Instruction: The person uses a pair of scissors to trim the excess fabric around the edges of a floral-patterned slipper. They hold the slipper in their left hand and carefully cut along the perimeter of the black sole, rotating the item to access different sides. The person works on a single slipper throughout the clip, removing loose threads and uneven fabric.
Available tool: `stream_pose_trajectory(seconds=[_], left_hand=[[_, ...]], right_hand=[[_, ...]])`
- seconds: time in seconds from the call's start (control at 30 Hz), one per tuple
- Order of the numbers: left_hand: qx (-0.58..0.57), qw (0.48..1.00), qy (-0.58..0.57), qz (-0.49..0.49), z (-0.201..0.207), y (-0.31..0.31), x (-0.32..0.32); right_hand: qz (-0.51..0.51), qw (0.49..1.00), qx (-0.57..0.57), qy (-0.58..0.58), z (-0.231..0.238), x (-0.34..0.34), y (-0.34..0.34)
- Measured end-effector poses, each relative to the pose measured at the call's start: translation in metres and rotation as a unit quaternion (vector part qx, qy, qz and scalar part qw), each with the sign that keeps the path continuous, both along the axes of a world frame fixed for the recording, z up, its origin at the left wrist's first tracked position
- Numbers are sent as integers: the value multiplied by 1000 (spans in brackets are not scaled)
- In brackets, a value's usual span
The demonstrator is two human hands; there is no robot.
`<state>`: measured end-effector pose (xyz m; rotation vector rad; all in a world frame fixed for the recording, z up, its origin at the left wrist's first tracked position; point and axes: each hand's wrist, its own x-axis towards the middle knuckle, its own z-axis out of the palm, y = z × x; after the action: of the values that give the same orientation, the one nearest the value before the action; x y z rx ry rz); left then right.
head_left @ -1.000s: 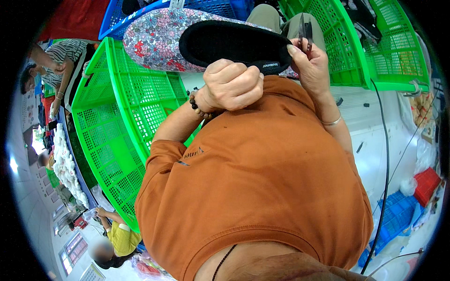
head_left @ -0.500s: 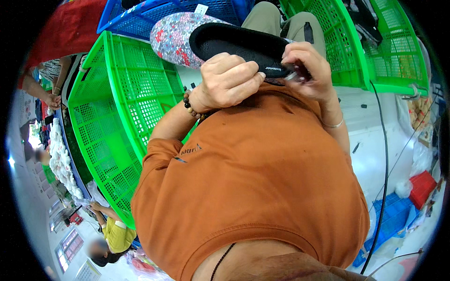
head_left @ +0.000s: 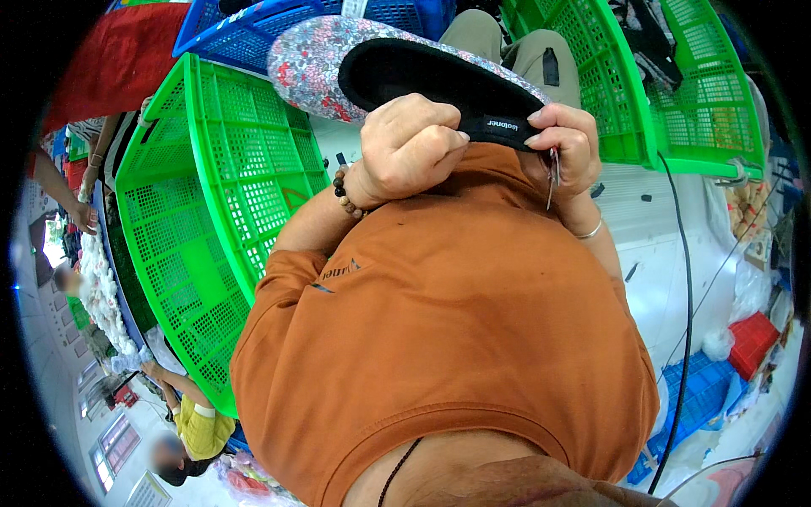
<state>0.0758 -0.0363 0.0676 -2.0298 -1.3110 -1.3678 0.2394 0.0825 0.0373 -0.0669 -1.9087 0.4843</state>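
A floral fabric slipper (head_left: 317,59) with a black insole is held in front of my chest, opening toward me. My left hand (head_left: 410,148) grips its near edge, fingers curled over the black lining. My right hand (head_left: 566,148) pinches the heel end by the small label and also holds small metal snips, which hang down along the palm. My orange shirt (head_left: 456,338) fills the lower middle of the view.
A green plastic crate (head_left: 203,203) stands on my left, another green crate (head_left: 676,101) on my right with dark items inside. A blue crate (head_left: 279,25) sits beyond the slipper. A black cable (head_left: 686,321) runs down the right. Other people work at far left.
The slipper has been drawn closer to my chest and turned. My right hand has moved from the slipper's far side down to its heel end, snips still in it.
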Motion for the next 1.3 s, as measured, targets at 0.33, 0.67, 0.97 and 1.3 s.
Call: stream_pose_trajectory(seconds=[0.33, 0.67, 0.97, 1.3], left_hand=[[-343, 905, -250, 25, 6, 1, -10], [-163, 542, -818, -98, -49, 46, -63], [-181, 619, -722, -250, -1, 5, -88], [-218, 417, -795, -383, -15, -18, -77]], right_hand=[[21, 996, 85, -35, 0, -4, 3], [170, 963, 135, -162, 3, -58, -19], [103, 951, -232, -176, 18, -32, -3], [32, 973, -184, -133, 11, -39, 2]])
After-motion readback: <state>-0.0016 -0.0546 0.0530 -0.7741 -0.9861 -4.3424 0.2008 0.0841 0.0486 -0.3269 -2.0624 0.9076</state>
